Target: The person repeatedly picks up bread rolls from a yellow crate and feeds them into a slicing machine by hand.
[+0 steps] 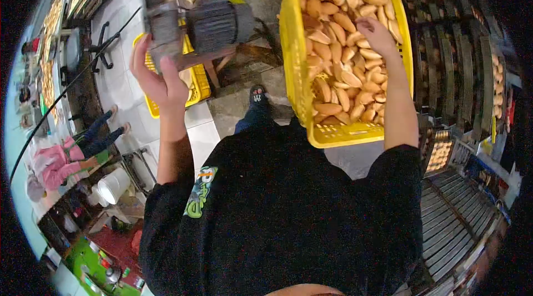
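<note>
Reaching inside crate rim [358,139], right hand [377,35] at bread [338,46], open floor [230,88] alongside

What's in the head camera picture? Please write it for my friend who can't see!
A person in a black shirt has their right hand at the bread pieces filling a big yellow crate. Their left hand is raised and looks empty, near a blurry grey machine; another yellow crate is beyond it.
</note>
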Action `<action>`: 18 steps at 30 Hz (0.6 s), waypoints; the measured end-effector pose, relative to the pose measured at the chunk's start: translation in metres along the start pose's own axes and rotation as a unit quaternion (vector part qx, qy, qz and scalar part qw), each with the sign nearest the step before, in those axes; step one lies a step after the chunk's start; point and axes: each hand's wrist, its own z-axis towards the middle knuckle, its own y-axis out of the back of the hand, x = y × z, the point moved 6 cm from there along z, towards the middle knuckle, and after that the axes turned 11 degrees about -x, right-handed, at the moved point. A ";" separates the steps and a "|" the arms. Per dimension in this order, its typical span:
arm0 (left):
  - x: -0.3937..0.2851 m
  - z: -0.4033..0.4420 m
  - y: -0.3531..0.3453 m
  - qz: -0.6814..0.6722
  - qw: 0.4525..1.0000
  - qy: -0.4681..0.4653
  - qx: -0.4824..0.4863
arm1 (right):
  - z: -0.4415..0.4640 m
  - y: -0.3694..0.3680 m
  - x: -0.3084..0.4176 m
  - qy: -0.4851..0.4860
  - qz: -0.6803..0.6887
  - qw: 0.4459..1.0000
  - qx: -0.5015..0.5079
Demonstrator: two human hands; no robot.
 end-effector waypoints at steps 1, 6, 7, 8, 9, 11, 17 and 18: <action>-0.014 -0.015 -0.011 -0.005 1.000 -0.011 0.003 | -0.004 0.001 -0.029 -0.043 -0.032 0.999 -0.007; -0.089 -0.091 -0.123 -0.002 0.969 -0.005 0.245 | 0.043 -0.060 -0.117 0.046 -0.011 0.996 -0.074; -0.108 -0.107 -0.155 0.022 0.954 -0.004 0.300 | 0.052 -0.066 -0.105 0.107 -0.096 0.979 -0.143; -0.110 -0.130 -0.187 0.006 0.930 -0.015 0.366 | 0.051 -0.076 -0.091 0.162 -0.181 0.949 -0.202; -0.119 -0.146 -0.214 -0.004 0.919 -0.036 0.393 | 0.052 -0.084 -0.086 0.107 -0.178 0.963 -0.174; -0.110 -0.181 -0.267 0.031 0.870 0.033 0.491 | 0.045 -0.088 -0.078 -0.001 -0.171 0.979 -0.112; -0.054 -0.272 -0.340 0.204 0.756 -0.062 0.619 | -0.019 -0.112 -0.123 0.035 -0.152 0.982 0.106; -0.053 -0.285 -0.339 0.231 0.709 -0.081 0.661 | -0.038 -0.099 -0.130 -0.011 -0.048 0.996 0.076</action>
